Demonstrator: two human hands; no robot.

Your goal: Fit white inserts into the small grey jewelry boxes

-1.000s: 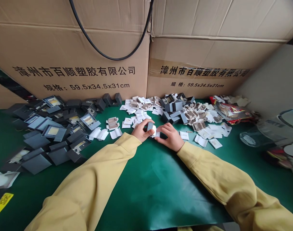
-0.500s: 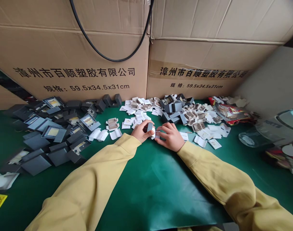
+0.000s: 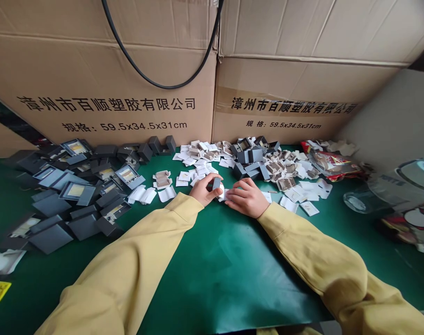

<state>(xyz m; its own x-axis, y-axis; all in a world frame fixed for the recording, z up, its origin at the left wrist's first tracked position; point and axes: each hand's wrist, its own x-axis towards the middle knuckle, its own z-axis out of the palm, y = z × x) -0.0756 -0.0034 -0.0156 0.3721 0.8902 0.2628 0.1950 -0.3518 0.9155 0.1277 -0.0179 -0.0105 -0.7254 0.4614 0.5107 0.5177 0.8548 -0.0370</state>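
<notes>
Over the middle of the green table, my left hand (image 3: 205, 190) is closed around a small dark grey box (image 3: 216, 183), with the thumb along its near side. A white card insert (image 3: 222, 193) shows at the box's right side. My right hand (image 3: 246, 197) meets it from the right, its fingers pressed together on the insert's pale edge; the fingertips hide part of it. Just behind the hands lie loose white cards (image 3: 202, 171). A folded card insert (image 3: 162, 179) rests to the left of my left hand.
Many dark grey boxes (image 3: 82, 223), some open, are heaped on the left. More grey boxes (image 3: 250, 158) and white inserts (image 3: 285, 174) lie at the back right. A clear jar (image 3: 361, 197) and a red snack bag (image 3: 337, 166) stand farther right. Large cartons (image 3: 128, 74) wall the back.
My right hand's fingers have closed more tightly by the box, and the grey flap seen there before no longer shows. My left hand has kept the box in place.
</notes>
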